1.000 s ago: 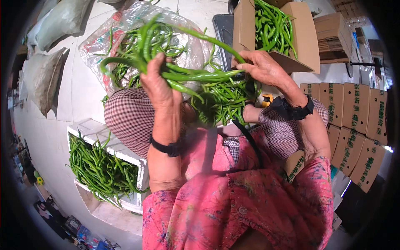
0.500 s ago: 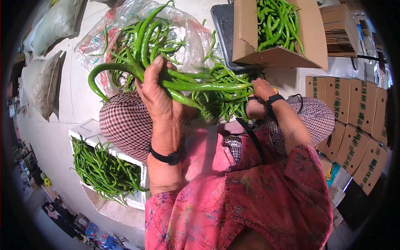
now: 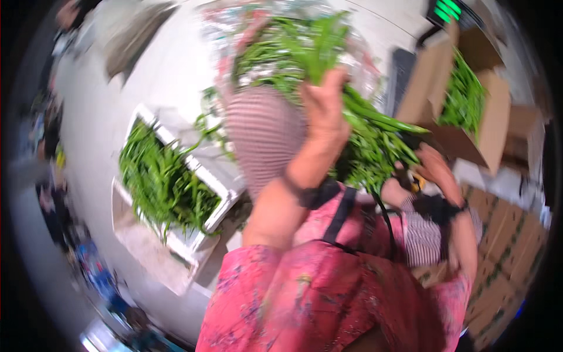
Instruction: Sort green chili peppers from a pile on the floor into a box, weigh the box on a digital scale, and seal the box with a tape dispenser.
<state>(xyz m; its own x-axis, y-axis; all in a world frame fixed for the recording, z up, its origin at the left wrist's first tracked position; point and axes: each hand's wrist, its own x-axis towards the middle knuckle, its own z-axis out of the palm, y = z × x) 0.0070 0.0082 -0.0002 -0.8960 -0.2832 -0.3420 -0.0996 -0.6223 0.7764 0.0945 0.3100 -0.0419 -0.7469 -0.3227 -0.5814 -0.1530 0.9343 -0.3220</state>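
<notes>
The view is blurred by motion. My left hand [image 3: 325, 105] grips a bunch of long green peppers [image 3: 387, 120] that fans out above and to the right of it. My right hand [image 3: 431, 161] reaches low beside a loose pepper pile [image 3: 366, 158] between my legs; its fingers are too smeared to read. More peppers lie on a crumpled clear plastic bag [image 3: 363, 50] beyond my checked left knee [image 3: 264, 123].
At left, a white foam box [image 3: 223, 193] holds peppers. A cardboard box of peppers [image 3: 492, 123] stands by a dark tray [image 3: 402, 73] and a green-lit display [image 3: 447, 10]. Stacked flattened cartons [image 3: 504, 240] fill the lower right; a pale sack [image 3: 129, 29] lies upper left.
My right hand has dropped from the held bunch toward the pile. The whole view has swung and blurred, so the scene sits further right in the picture. My left hand keeps the bunch.
</notes>
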